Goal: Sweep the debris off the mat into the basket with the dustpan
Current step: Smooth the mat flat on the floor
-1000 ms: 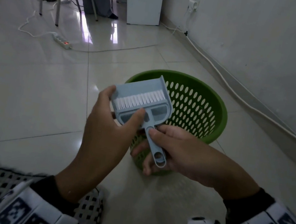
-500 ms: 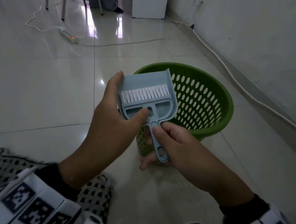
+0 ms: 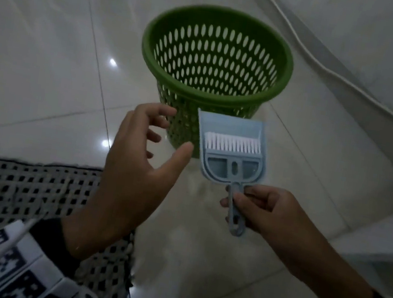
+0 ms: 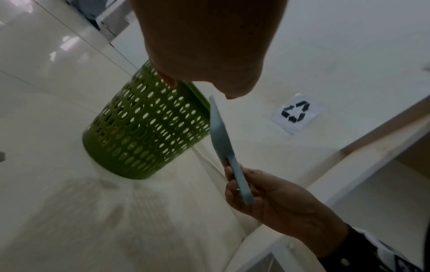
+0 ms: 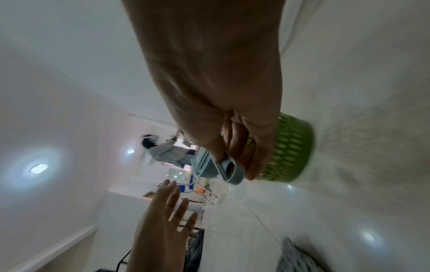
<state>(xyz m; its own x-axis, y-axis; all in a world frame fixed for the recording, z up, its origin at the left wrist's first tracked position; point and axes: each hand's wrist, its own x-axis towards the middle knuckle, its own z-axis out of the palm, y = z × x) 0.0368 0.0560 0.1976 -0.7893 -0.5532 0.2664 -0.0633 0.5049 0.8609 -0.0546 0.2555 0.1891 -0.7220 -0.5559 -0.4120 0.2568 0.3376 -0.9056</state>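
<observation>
Now right hand [image 3: 265, 211] pinches dustpan [image 3: 232, 151] handle at basket's [image 3: 216, 57] 6 o'clock; left hand [image 3: 137, 165] spread, empty. Next: prob. separate the brush, sweep mat [image 3: 18, 188].

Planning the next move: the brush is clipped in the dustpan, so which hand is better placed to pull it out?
Left. The left hand is open and empty beside the dustpan, while the right hand already pinches the handle. The brush sits clipped inside, facing the left thumb.
</observation>
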